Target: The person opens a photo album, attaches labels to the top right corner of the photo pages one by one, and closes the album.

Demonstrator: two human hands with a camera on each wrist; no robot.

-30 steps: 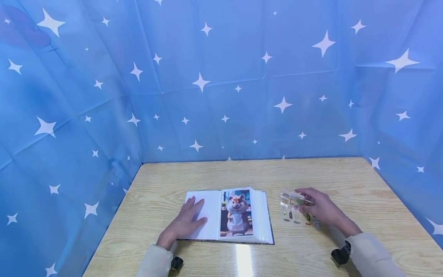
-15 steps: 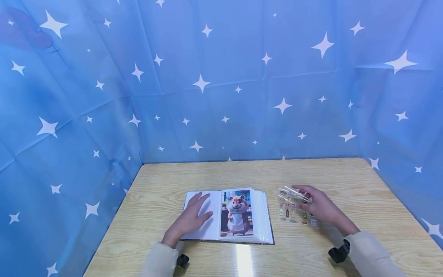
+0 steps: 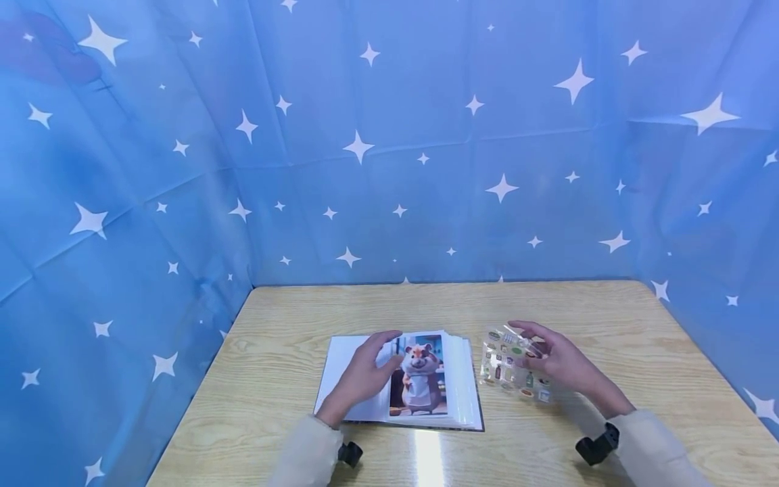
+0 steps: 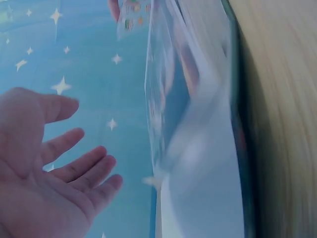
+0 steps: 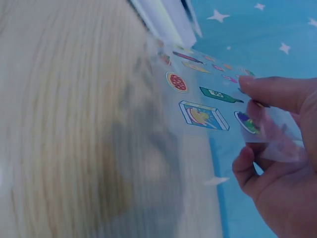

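Observation:
A photo album (image 3: 465, 385) lies spread on the table, with a white inside cover at left and a hamster picture (image 3: 417, 399) on the facing page. Over the album my left hand (image 3: 363, 377) hovers, its fingers spread and relaxed, holding nothing; the left wrist view shows it apart from the pages. To the album's right, my right hand (image 3: 556, 358) pinches a clear sticker sheet (image 3: 504, 365) by its right side between thumb and fingers. In the right wrist view the sheet (image 5: 203, 116) shows small food pictures and is raised off the table, tilted.
The wooden table (image 3: 292, 311) carries the album and has a bright light reflection near its front edge. Blue cloth (image 3: 426, 135) with white stars hangs behind and along both sides. A black wrist strap (image 3: 349, 454) sits at my left cuff, another at the right.
My left hand has lifted off the white inside cover and moved right, toward the hamster picture. The sticker sheet in my right hand has shifted a little left, toward the album.

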